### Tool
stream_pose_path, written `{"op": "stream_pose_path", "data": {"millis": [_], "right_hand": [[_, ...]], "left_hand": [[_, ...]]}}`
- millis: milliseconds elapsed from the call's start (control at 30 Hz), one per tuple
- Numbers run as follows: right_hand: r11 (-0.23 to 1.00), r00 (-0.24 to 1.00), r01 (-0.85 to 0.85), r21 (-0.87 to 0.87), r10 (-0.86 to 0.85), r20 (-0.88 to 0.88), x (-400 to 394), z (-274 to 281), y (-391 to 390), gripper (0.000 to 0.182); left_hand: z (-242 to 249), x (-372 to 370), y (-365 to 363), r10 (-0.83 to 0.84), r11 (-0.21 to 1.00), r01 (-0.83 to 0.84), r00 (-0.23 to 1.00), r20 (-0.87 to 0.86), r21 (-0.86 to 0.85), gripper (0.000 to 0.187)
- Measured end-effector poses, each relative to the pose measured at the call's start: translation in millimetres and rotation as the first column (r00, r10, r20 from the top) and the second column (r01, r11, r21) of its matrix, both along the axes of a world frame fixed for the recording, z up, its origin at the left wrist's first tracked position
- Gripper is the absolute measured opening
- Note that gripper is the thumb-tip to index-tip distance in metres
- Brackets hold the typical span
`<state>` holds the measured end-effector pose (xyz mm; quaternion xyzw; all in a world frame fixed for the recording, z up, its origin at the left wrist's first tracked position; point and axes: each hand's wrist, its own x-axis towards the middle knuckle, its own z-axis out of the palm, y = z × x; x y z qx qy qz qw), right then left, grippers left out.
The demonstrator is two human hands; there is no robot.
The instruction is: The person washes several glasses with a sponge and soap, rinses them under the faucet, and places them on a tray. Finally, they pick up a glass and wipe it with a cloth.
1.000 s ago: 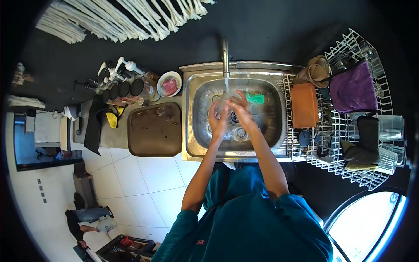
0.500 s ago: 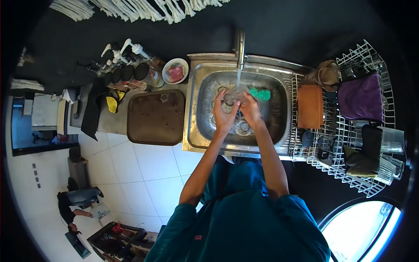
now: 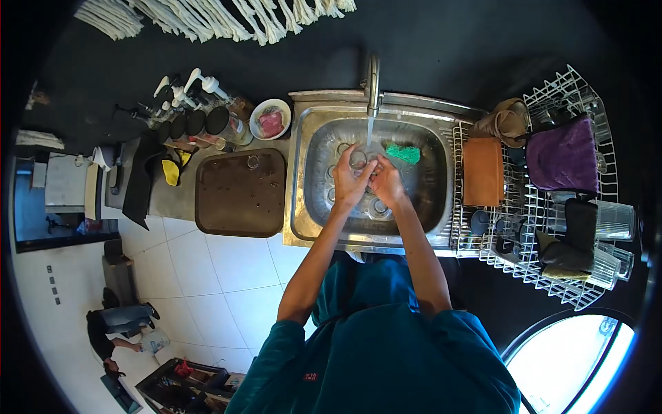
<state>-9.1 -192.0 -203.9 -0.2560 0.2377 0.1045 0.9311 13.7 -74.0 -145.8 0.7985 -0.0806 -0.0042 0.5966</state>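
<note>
Over the steel sink (image 3: 301, 214), my left hand (image 3: 349, 181) and my right hand (image 3: 386, 183) hold a clear glass (image 3: 358, 159) between them. Water from the tap (image 3: 373, 83) runs down onto the glass and the fingers. My left hand wraps the glass's left side, and my right hand grips it from the right, with the fingertips close together. Several clear glasses (image 3: 378, 208) lie in the basin below. Just right of my hands is a green scrubbing mesh (image 3: 403, 153).
Left of the sink are a brown tray (image 3: 240, 193), a bowl (image 3: 270, 119) with something pink, pump bottles and jars (image 3: 219, 121). At right, a wire rack (image 3: 514, 261) holds orange cloth (image 3: 483, 172), purple cloth (image 3: 563, 155) and glasses (image 3: 614, 221). Another person (image 3: 114, 331) is at lower left.
My hands have drawn closer together around the glass, and it is tilted differently under the water. The whole view has shifted slightly.
</note>
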Motion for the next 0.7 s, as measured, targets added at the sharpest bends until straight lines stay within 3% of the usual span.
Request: {"op": "stream_pose_path", "data": {"millis": [67, 100, 133, 167, 200, 233, 267, 367, 433, 533, 567, 600, 700], "right_hand": [[0.999, 0.993, 0.026, -0.045, -0.031, -0.11, -10, 5, -1, 0.033], [0.96, 0.991, -0.027, -0.278, -0.011, -0.134, -16, 3, -2, 0.036], [0.866, 0.987, -0.085, -0.493, 0.005, -0.161, -22, -3, -5, 0.039], [0.866, 0.986, -0.088, -0.492, 0.006, -0.166, -29, -9, -7, 0.039], [0.521, 0.985, -0.169, -0.836, 0.073, -0.153, -37, -25, -14, 0.046], [0.048, 0.975, -0.18, -0.982, 0.141, -0.172, -46, -43, -20, 0.053], [0.047, 0.975, -0.179, -0.983, 0.139, -0.171, -51, -62, -24, 0.053], [0.02, 0.918, -0.345, -0.939, 0.214, -0.333, -77, -94, -21, 0.063], [-0.25, 0.846, -0.401, -0.881, 0.268, -0.461, -87, -89, -11, 0.06], [-0.319, 0.831, -0.372, -0.871, 0.303, -0.466, -94, -102, 4, 0.064], [-0.422, 0.805, -0.35, -0.837, 0.322, -0.499, -94, -114, 9, 0.067], [-0.454, 0.828, -0.265, -0.851, 0.346, -0.442, -95, -113, 12, 0.066], [-0.414, 0.84, -0.263, -0.872, 0.345, -0.418, -91, -98, 17, 0.062]], "left_hand": [[-6, -5, 0, -0.014, 0.996, -0.005, 0.978, 0.21, 0.091, 0.054], [-11, -5, 2, -0.019, 0.996, 0.0, 0.979, 0.204, 0.092, 0.054], [-21, -4, 7, -0.12, 0.967, 0.081, 0.981, 0.153, 0.24, 0.054], [-30, -4, 14, -0.209, 0.911, 0.162, 0.974, 0.086, 0.378, 0.053], [-43, -8, 20, -0.207, 0.912, 0.163, 0.975, 0.079, 0.377, 0.053], [-57, -12, 26, -0.203, 0.882, 0.179, 0.979, 0.009, 0.435, 0.053], [-65, -11, 30, -0.199, 0.848, 0.199, 0.979, -0.053, 0.491, 0.052], [-54, -23, 41, -0.152, 0.879, 0.161, 0.987, -0.055, 0.449, 0.054], [-49, -27, 53, -0.13, 0.883, 0.149, 0.989, -0.074, 0.444, 0.053], [-47, -27, 78, -0.094, 0.932, 0.099, 0.995, -0.033, 0.348, 0.056], [-49, -26, 92, -0.042, 0.95, 0.06, 0.997, -0.063, 0.307, 0.055], [-52, -26, 110, 0.016, 0.963, 0.008, 0.996, -0.09, 0.268, 0.054], [-29, -27, 155, 0.145, 0.963, -0.108, 0.98, -0.135, 0.247, 0.053]]}}
